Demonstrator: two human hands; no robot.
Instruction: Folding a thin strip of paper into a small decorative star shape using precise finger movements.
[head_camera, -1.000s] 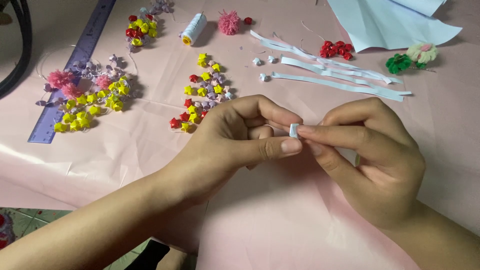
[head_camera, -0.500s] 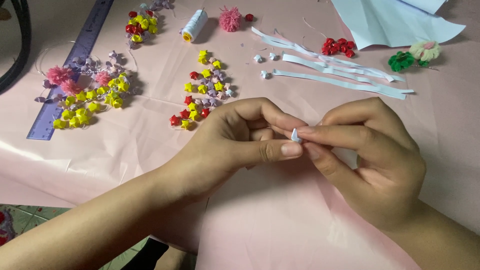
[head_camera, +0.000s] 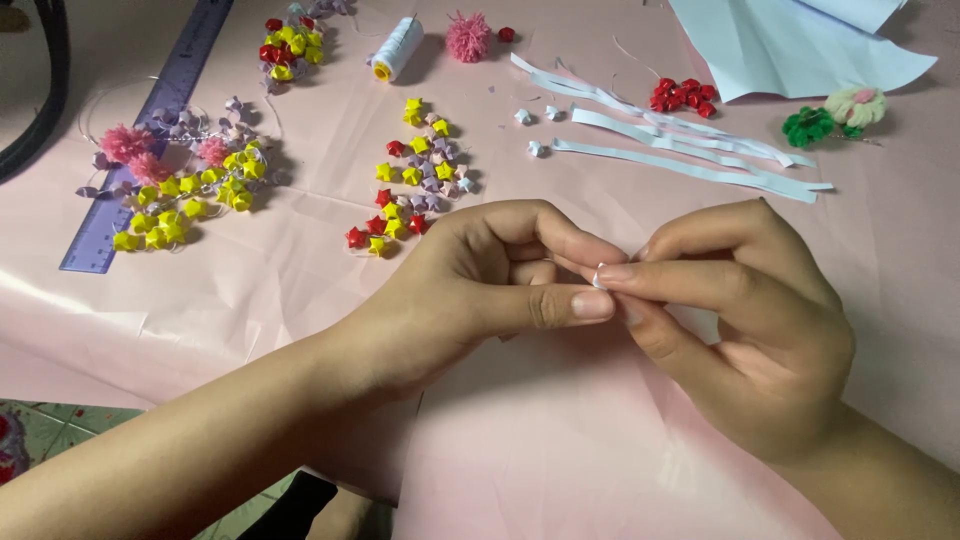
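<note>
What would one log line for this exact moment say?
left hand: pinching small folded paper piece | right hand: pinching same piece | surface: pink sheet | nearby: paper stars, pale blue strips

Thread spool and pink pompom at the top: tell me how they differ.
The thread spool is a smooth pale blue cylinder with a yellow end, lying on its side; the pink pompom is a fuzzy round ball. The spool is longer, the pompom more compact. Both rest apart on the pink sheet.

Pale blue paper piece (head_camera: 598, 275), pink tablecloth (head_camera: 560, 440)
</note>
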